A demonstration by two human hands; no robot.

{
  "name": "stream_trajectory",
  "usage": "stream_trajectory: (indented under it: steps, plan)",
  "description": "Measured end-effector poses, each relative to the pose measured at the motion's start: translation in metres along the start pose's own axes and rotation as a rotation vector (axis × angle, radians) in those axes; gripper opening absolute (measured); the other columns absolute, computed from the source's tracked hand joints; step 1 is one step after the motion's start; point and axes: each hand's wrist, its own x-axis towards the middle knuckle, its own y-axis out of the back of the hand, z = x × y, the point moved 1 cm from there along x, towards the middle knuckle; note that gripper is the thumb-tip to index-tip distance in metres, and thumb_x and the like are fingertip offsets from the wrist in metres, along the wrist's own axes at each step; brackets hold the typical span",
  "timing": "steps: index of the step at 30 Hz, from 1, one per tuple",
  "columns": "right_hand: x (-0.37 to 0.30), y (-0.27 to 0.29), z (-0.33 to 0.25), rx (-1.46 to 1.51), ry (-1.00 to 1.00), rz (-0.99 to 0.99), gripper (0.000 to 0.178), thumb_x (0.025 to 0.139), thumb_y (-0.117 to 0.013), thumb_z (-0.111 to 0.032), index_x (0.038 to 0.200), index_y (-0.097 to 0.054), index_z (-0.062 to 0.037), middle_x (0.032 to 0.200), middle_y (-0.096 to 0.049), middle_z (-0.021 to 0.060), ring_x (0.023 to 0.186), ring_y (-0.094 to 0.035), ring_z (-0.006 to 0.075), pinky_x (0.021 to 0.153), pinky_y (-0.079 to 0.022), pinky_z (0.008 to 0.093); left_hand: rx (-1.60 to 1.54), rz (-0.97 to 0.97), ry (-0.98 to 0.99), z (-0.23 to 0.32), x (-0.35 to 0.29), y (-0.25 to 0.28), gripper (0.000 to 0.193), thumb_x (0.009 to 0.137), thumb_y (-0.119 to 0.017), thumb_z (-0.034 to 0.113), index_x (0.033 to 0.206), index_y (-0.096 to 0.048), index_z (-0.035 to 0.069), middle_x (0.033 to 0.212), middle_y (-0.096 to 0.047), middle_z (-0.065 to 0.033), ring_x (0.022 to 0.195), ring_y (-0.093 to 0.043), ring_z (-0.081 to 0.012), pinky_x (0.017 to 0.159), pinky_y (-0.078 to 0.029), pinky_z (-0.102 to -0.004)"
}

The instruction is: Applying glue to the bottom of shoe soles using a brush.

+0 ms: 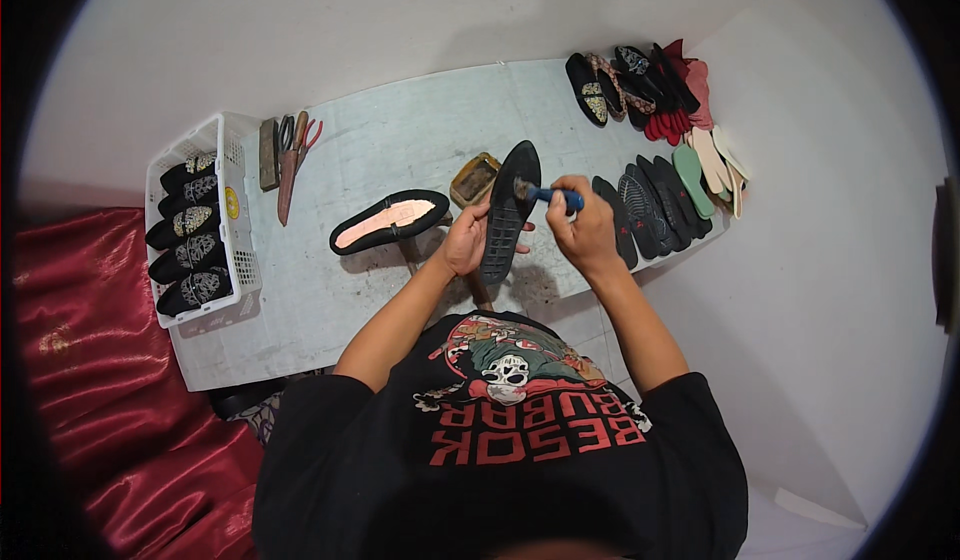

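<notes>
My left hand [465, 242] is wrapped round the edge of a black shoe sole [503, 235], held tilted with its gridded hollow face showing. In my right hand [585, 228] is a brush [560, 199] with a blue handle. Its bristles touch the sole's upper half. Just behind my left hand stands a small yellowish tray [478, 179] with dark, stained contents, partly hidden by the sole. To the left, a black shoe [343, 238] with a pink face showing rests on a brown support [411, 253].
At left, a white plastic basket [236, 170] holds several black decorated shoes [193, 253]. Scissors [287, 135], red-handled pliers [313, 138] and a dark block [268, 155] lie beside it. Several black soles [640, 210], a green insole [692, 182] and finished shoes [590, 90] line the table's [380, 130] right side.
</notes>
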Motion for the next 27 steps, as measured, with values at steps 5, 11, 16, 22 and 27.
stream_trajectory:
  steps: [5,11,16,22,27]
  plan:
    - [0.007,-0.001,0.013,-0.010,-0.009,0.110,0.016,0.095,-0.063,-0.016,0.103,-0.060,-0.0021,0.069,-0.064,0.0155,0.058,-0.065,0.0314,0.055,-0.049,0.0404,-0.039,-0.020,0.026,-0.007,0.000,0.013,0.054,0.107,-0.026,0.036,0.155,-0.033,0.011,0.140,-0.056,-0.0170,0.127,-0.056,-0.0385,0.097,-0.054,-0.0624]
    - [-0.011,0.003,0.006,-0.019,-0.045,-0.018,0.015,0.094,-0.064,-0.015,0.100,-0.060,-0.0026,0.067,-0.063,0.0147,0.057,-0.064,0.0317,0.054,-0.049,0.0404,-0.024,-0.015,-0.026,-0.006,0.001,0.007,0.054,0.107,-0.026,0.036,0.155,-0.032,0.012,0.140,-0.056,-0.0159,0.127,-0.057,-0.0370,0.099,-0.052,-0.0649]
    - [-0.022,0.001,0.003,-0.004,-0.096,-0.047,0.014,0.094,-0.064,-0.014,0.100,-0.060,-0.0019,0.067,-0.063,0.0148,0.057,-0.065,0.0299,0.054,-0.049,0.0396,-0.142,0.054,-0.049,-0.003,0.000,-0.003,0.052,0.107,-0.026,0.036,0.155,-0.034,0.016,0.141,-0.056,-0.0121,0.128,-0.057,-0.0326,0.103,-0.046,-0.0694]
    - [-0.016,0.004,0.002,0.014,-0.069,-0.043,0.015,0.095,-0.063,-0.015,0.100,-0.059,-0.0011,0.067,-0.063,0.0154,0.057,-0.065,0.0314,0.054,-0.050,0.0389,-0.160,-0.023,-0.059,0.000,0.011,0.009,0.054,0.108,-0.030,0.040,0.160,-0.023,0.028,0.146,-0.052,-0.0087,0.132,-0.054,-0.0283,0.101,-0.046,-0.0717]
    - [-0.016,0.002,0.001,0.042,-0.081,0.016,0.016,0.095,-0.064,-0.016,0.099,-0.058,-0.0015,0.065,-0.063,0.0146,0.055,-0.066,0.0294,0.053,-0.050,0.0380,-0.118,0.002,0.017,-0.003,0.016,0.011,0.054,0.110,-0.032,0.044,0.161,-0.018,0.033,0.147,-0.051,-0.0086,0.133,-0.053,-0.0286,0.101,-0.047,-0.0707]
